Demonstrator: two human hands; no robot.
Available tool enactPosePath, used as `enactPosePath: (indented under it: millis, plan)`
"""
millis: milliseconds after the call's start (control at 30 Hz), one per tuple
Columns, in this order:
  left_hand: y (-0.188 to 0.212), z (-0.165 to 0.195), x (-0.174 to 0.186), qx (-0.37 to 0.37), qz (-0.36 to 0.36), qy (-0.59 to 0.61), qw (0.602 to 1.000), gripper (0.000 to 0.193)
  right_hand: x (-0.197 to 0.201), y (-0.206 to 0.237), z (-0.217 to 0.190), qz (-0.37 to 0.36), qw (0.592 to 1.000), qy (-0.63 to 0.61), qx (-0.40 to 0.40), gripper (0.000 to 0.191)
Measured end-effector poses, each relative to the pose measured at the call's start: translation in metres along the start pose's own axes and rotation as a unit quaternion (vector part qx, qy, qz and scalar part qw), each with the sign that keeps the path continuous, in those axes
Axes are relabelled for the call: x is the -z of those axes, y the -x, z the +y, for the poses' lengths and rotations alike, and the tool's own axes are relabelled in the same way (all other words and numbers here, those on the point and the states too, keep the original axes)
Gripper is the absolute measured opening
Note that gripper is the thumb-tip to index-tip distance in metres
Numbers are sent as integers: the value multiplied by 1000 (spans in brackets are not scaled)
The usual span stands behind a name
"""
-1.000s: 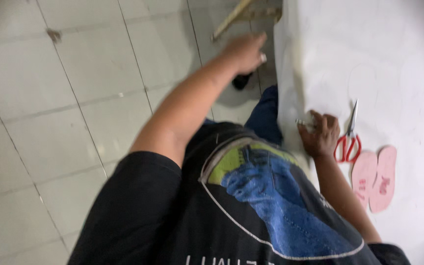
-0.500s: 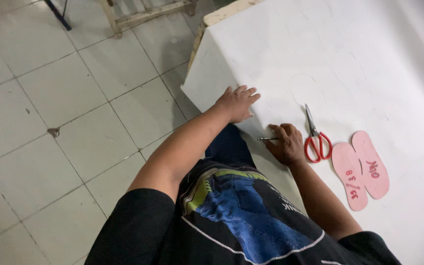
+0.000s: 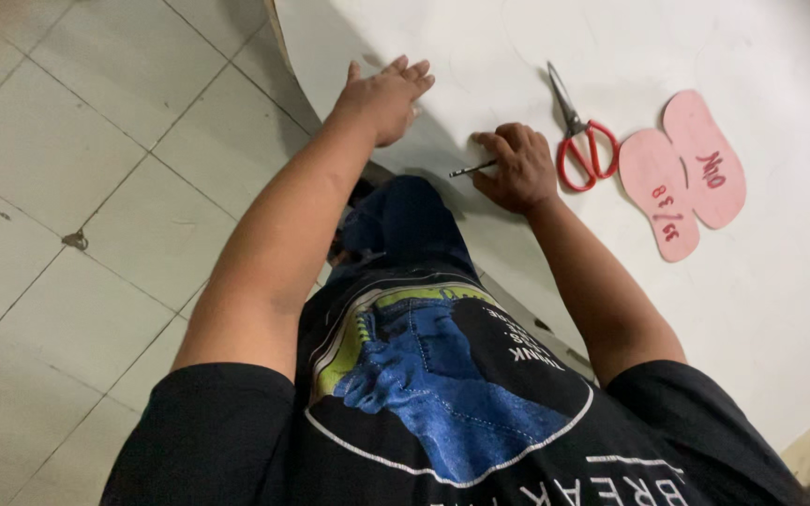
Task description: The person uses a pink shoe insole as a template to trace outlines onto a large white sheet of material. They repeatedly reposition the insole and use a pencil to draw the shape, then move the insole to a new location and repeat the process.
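White sheet [image 3: 536, 37] covers the surface, big, draped over the near edge toward the tiled floor [image 3: 96, 169]. Looks thin and flexible, light, likely to slide or buckle unless pinned flat; best held with a flat palm near the working spot, not pinched.

Left hand [image 3: 384, 94] lies flat on the sheet near its left edge, fingers spread, palm down, closed round nothing, just pressing. Right hand [image 3: 516, 167] is curled shut around a thin pen-like tool [image 3: 472, 170], tip sticking out to the left and touching or just above the sheet; can't tell which. Tool looks stiff, light, slim, held close to the tip, pencil style. Its tip sits between the two hands, nearer the right.

Two pink sole-shaped templates [image 3: 682, 178] lie side by side to the right, overlapping slightly, red markings on them. They look thin, stiff-ish, light. Red-handled scissors [image 3: 576, 131] lie just beside the right hand, between it and the templates, blades closed, pointing away from the person. Nobody touches either.
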State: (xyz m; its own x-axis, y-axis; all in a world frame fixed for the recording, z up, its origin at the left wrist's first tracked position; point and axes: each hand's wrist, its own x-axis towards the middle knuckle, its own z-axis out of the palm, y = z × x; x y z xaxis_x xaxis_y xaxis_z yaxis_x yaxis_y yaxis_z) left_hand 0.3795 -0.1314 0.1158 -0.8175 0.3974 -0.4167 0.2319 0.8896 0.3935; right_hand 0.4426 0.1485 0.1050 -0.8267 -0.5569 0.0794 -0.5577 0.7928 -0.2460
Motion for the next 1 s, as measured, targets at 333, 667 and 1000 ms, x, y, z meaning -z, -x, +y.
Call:
enactPosePath:
  millis: [333,667,1000]
  plan:
    - [3,12,-4,11,20,36,999,58,4,5,8,17,1000,6,8,55]
    - [2,17,13,22,1,-8,1000,65,23,-5,4,7,1000,-20,-12,59]
    - [-3,27,22,14,2,-102,995,71,40,4,5,49,998,-34,-26,53]
